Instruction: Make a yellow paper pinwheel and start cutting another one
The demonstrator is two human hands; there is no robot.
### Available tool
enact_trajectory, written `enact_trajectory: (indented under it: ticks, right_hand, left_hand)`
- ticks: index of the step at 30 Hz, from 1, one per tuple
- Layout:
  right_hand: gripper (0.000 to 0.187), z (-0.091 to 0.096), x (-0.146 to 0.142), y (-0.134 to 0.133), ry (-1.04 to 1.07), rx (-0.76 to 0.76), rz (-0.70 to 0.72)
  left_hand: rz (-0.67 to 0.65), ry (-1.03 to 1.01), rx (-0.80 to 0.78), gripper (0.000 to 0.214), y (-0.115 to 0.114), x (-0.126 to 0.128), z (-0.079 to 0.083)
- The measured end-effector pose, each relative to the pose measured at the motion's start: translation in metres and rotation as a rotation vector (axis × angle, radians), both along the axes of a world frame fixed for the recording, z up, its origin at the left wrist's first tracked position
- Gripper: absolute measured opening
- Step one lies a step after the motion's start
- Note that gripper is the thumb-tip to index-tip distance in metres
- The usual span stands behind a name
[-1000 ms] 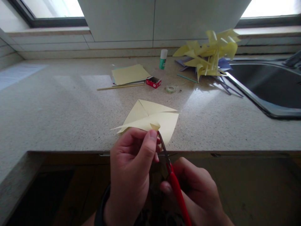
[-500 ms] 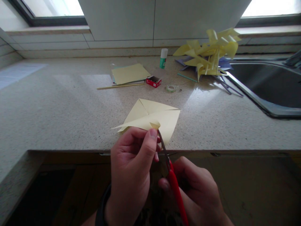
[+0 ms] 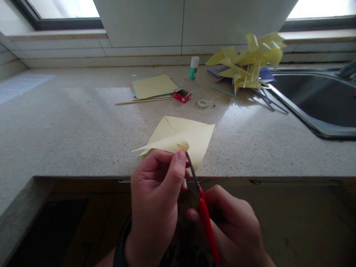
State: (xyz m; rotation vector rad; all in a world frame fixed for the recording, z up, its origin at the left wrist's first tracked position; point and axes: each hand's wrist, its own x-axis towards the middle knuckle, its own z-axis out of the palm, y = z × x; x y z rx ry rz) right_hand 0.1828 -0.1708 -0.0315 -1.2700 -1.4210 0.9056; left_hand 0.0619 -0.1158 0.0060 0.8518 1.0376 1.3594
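Note:
A square of pale yellow paper [image 3: 198,142] lies at the counter's front edge, with slits running in from its corners. My left hand [image 3: 158,193] pinches one curled-over corner of it between thumb and fingers. Red-handled scissors [image 3: 205,215] are in my right hand [image 3: 233,218], pointing up and away from me. The blade tips meet the paper right beside my left thumb, and the blades look nearly closed. Part of the paper's near side is hidden behind my left hand.
Behind the paper are a stack of coloured paper [image 3: 154,87], a thin wooden stick [image 3: 143,101], a small red box [image 3: 182,96], a tape roll [image 3: 203,104] and a glue stick [image 3: 194,68]. Yellow paper pinwheels [image 3: 246,70] lie beside the sink [image 3: 314,131]. A printed sheet [image 3: 23,86] lies far left.
The paper's right corner has shifted slightly up, and the slit there looks narrower. The scissor handles have swung slightly left. My left hand keeps the same pinch.

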Motion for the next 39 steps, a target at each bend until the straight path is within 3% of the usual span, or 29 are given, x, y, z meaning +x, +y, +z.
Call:
enact_trajectory:
  ticks: [10, 22, 31, 39]
  right_hand:
    - [0.047, 0.0, 0.014, -0.004, 0.208, -0.28, 0.149]
    - [0.041, 0.005, 0.035, -0.006, 0.411, -0.379, 0.234]
    - [0.03, 0.034, 0.021, 0.016, 0.441, -0.223, -0.072]
    - [0.019, 0.042, 0.006, 0.029, 0.568, -0.278, -0.043]
  left_hand:
    - [-0.067, -0.029, -0.012, 0.023, 0.004, -0.008, 0.003]
    - [-0.097, 0.018, 0.001, 0.02, 0.01, -0.015, 0.005]
    - [-0.142, 0.105, 0.028, 0.019, 0.002, -0.019, -0.003]
    - [-0.225, 0.398, 0.119, 0.015, -0.007, -0.028, -0.001]
